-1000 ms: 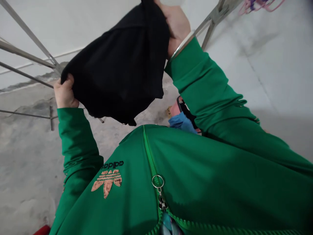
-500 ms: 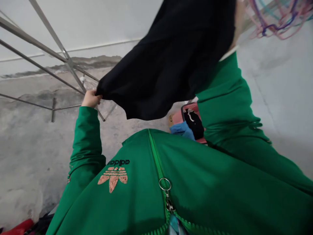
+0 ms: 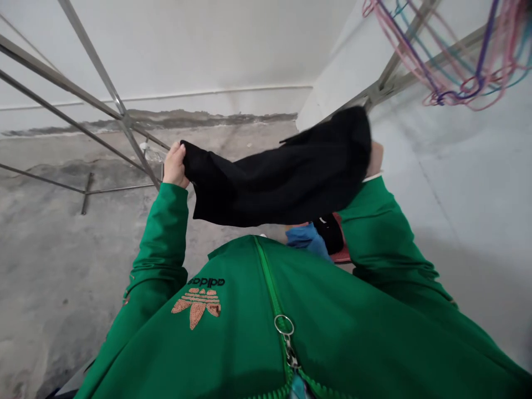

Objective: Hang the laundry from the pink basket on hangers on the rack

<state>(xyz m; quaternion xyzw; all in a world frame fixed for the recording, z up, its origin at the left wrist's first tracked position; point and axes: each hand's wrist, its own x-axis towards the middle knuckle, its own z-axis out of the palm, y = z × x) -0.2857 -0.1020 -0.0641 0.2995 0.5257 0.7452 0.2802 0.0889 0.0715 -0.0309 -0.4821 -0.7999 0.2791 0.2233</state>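
Note:
A black garment [image 3: 266, 185] hangs stretched crosswise in front of my chest; its exact kind cannot be made out. My left hand [image 3: 176, 166] is closed, pinching the garment's left end between thumb and fingers. At the other end, my right hand [image 3: 376, 159] grips the cloth, with its fingers mostly hidden behind the fabric. The lower edge of the garment droops between the two hands.
To the left stands a metal rack [image 3: 124, 119]. Pink, purple and teal hangers [image 3: 469, 88] hang from another metal bar at upper right. Below my right forearm, a pink basket [image 3: 341, 255] holds dark clothing, beside a blue cloth [image 3: 307, 238].
The garment has swung down from a raised, slanting spread to a lower, nearly level stretch. My right hand has come down, and my left hand has shifted slightly right.

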